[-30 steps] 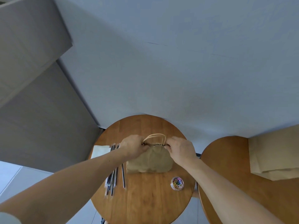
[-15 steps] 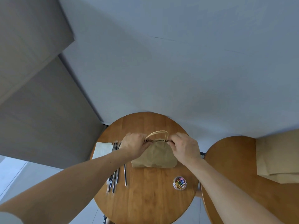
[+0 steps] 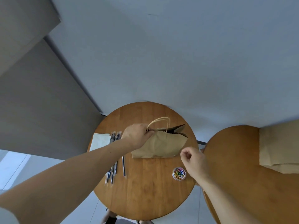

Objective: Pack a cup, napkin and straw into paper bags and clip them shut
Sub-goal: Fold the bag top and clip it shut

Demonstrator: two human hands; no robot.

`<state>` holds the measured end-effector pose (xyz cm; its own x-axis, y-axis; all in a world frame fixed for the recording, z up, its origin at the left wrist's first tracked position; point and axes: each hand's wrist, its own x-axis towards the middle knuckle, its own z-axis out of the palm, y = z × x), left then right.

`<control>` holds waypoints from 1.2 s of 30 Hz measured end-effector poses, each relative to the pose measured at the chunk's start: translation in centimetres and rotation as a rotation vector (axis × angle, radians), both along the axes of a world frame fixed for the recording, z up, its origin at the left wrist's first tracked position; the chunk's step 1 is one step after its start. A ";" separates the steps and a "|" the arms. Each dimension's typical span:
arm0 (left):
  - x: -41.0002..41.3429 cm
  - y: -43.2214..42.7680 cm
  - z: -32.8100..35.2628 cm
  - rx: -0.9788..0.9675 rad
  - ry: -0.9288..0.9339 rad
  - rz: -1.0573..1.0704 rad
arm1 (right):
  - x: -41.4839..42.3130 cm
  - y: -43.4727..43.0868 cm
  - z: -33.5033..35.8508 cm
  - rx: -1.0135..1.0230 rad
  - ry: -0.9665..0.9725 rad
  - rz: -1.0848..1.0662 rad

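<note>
Head view: paper bag (image 3: 159, 146) rests at the centre of the frame on a round wooden worktop (image 3: 145, 191), its twisted handles (image 3: 160, 122) pointing to the top of the frame. Its mouth is pressed flat at the left end and gapes at the right. The left hand (image 3: 137, 136) grips the bag's top edge at the left end, fingers curled round the paper beside the handles. The right hand (image 3: 193, 160) hovers off the bag's lower right corner, fingers curled in, with nothing visible in them. Just below it stands a clear tub of coloured paper clips (image 3: 179, 173). Left of the bag lie wrapped straws (image 3: 113, 159) and a white napkin (image 3: 100, 141). At the right edge, a stack of flat bags (image 3: 279, 146) lies on a second worktop (image 3: 234, 159).
</note>
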<state>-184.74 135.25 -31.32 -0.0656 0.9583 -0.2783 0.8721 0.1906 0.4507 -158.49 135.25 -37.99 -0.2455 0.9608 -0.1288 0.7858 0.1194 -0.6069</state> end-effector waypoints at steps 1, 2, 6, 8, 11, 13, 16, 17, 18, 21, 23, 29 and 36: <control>0.1 0.1 -0.2 0.004 -0.012 0.003 | 0.1 -0.5 -1.6 -0.137 -0.069 0.032; 0.1 0.2 -0.4 0.008 -0.021 0.006 | 0.2 -0.8 -3.1 -0.263 -0.157 0.065; -0.2 -0.1 -1.3 0.012 -0.042 0.028 | 0.1 -1.4 -7.1 -0.519 -0.461 0.091; -0.6 -0.5 -1.7 0.023 -0.061 0.075 | -0.1 -1.5 -8.1 -0.534 -0.519 0.038; -0.4 -0.9 -1.5 0.063 -0.076 0.083 | -0.5 -1.8 -9.0 -0.534 -0.561 -0.012; -0.3 -1.0 -1.2 0.050 -0.075 0.055 | -0.8 -1.9 -9.5 -0.541 -0.548 -0.052; -0.2 -1.1 -1.0 0.058 -0.039 0.015 | -1.3 -2.2 -9.6 -0.539 -0.555 -0.091; -0.1 -1.1 -0.8 0.054 -0.037 0.007 | -1.4 -2.3 -9.6 -0.543 -0.545 -0.107; -0.1 -1.2 -0.7 0.042 -0.035 0.004 | -1.4 -2.5 -9.6 -0.544 -0.529 -0.124; -0.2 -1.3 -0.5 0.015 -0.038 0.026 | -1.2 -2.6 -8.9 -0.524 -0.474 -0.161; -0.3 -1.2 -0.5 0.008 -0.026 0.038 | -1.1 -2.7 -8.1 -0.508 -0.404 -0.200; 0.2 -0.9 -0.2 -0.030 -0.025 0.012 | -0.8 -2.9 -6.1 -0.462 -0.077 -0.234; -0.1 -0.3 -0.1 -0.049 -0.071 0.013 | -5.3 -1.3 1.5 -0.308 0.374 -0.084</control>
<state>-184.84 134.98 -31.40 -0.0561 0.9426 -0.3291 0.8355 0.2248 0.5014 -163.81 133.94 -36.49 -0.2521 0.9105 -0.3279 0.5065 -0.1646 -0.8464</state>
